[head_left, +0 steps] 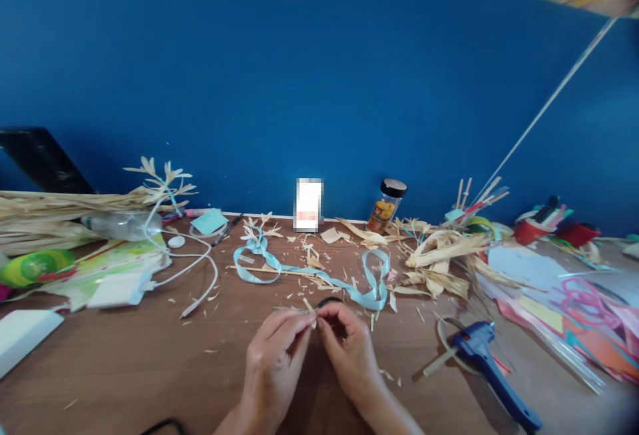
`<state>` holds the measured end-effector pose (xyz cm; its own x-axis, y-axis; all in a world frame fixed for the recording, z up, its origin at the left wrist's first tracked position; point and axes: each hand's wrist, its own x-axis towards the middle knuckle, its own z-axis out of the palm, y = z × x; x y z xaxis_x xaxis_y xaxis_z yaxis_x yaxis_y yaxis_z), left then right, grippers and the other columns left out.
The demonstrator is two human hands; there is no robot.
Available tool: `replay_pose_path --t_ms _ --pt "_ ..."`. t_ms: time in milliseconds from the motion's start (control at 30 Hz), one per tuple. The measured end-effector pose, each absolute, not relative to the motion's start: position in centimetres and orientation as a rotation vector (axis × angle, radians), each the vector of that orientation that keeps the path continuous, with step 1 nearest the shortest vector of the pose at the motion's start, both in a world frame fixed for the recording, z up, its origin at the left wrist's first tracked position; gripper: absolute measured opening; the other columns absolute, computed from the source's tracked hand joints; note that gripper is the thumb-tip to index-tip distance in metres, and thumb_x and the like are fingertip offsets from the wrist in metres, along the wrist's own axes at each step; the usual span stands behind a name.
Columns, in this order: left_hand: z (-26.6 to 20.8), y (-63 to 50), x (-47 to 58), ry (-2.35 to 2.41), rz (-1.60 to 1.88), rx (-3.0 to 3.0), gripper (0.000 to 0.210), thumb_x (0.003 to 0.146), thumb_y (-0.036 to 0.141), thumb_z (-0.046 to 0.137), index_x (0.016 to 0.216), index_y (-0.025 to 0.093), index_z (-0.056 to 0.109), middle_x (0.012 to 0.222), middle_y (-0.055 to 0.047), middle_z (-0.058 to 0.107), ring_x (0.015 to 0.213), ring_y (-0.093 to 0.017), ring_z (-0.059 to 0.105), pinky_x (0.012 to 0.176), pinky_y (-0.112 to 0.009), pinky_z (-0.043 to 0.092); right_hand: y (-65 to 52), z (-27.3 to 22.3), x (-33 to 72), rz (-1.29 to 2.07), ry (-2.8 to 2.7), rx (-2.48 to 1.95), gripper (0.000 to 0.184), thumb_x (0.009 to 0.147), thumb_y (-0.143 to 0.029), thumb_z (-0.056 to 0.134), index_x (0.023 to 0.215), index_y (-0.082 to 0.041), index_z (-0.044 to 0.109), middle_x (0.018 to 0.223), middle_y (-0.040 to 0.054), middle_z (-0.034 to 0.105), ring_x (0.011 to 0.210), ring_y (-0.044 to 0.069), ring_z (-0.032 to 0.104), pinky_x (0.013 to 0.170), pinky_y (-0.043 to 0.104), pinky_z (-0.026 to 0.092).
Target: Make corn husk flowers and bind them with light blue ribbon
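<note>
My left hand and my right hand meet fingertip to fingertip above the near middle of the table. Both are closed in a pinch around a small pale strip of dried husk, whose tip sticks up between them. The fingers hide its lower part, and I cannot tell which hand bears it more. Behind the right fingertips shows part of a dark rounded object. Beyond the hands lies a curling light blue ribbon, its left end by a husk flower. Husk scraps surround it.
On the right, a blue glue gun lies near a heap of dried husks. A jar with a black lid stands by the blue partition. A white charger with its cable, and a plastic bottle, are on the left.
</note>
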<state>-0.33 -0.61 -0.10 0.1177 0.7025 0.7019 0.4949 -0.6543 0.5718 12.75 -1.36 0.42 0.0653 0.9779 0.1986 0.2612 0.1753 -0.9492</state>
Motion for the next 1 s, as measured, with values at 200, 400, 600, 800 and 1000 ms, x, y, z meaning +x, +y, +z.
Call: replay_pose_path --t_ms 200,400,600,800,1000 --pt "0.2 -0.9 -0.2 1.178 1.551 2.239 0.021 0.076 0.006 0.053 0.089 0.019 0.063 0.083 -0.006 0.066 0.078 -0.016 0.061 0.071 -0.027 0.051 -1.3 0.2 12.6 0.869 -1.339 -1.292 0.007 0.078 -0.021 0.053 0.076 -0.017 0.059 0.07 0.0016 0.061 0.065 0.015 0.055 0.06 0.023 0.043" --pt "0.4 -0.9 -0.1 1.112 1.586 2.282 0.026 0.074 0.002 0.053 0.09 0.019 0.063 0.083 -0.007 0.065 0.079 -0.016 0.061 0.071 -0.027 0.05 -1.5 0.4 12.3 0.874 -1.285 -1.273 0.008 0.077 -0.022 0.053 0.074 -0.017 0.058 0.068 0.0012 0.059 0.064 0.015 0.053 0.06 0.024 0.042" --pt "0.3 -1.2 -0.1 0.997 1.547 2.414 0.034 0.07 -0.002 0.057 0.097 0.018 0.061 0.087 -0.007 0.065 0.083 -0.017 0.059 0.075 -0.028 0.049 -1.2 0.0 12.4 1.014 -1.155 -1.157 0.005 0.077 -0.023 0.056 0.077 -0.018 0.058 0.069 0.0002 0.058 0.065 0.014 0.052 0.061 0.024 0.041" --pt "0.4 -2.0 -0.4 0.957 1.638 2.138 0.03 0.072 0.009 0.057 0.1 0.02 0.059 0.091 -0.007 0.062 0.085 -0.019 0.058 0.073 -0.029 0.049 -0.8 -0.5 13.1 1.274 -0.949 -1.002 0.013 0.075 -0.03 0.062 0.077 -0.019 0.057 0.065 -0.0027 0.055 0.057 0.009 0.046 0.055 0.02 0.037" --pt "1.2 -0.6 -0.3 1.106 1.296 1.246 0.024 0.078 0.03 0.053 0.097 0.017 0.06 0.092 -0.007 0.064 0.078 -0.018 0.06 0.066 -0.029 0.051 -0.8 -0.1 13.1 1.349 -0.849 -0.965 0.017 0.07 -0.032 0.067 0.075 -0.018 0.058 0.063 -0.0026 0.053 0.054 0.009 0.043 0.052 0.02 0.036"
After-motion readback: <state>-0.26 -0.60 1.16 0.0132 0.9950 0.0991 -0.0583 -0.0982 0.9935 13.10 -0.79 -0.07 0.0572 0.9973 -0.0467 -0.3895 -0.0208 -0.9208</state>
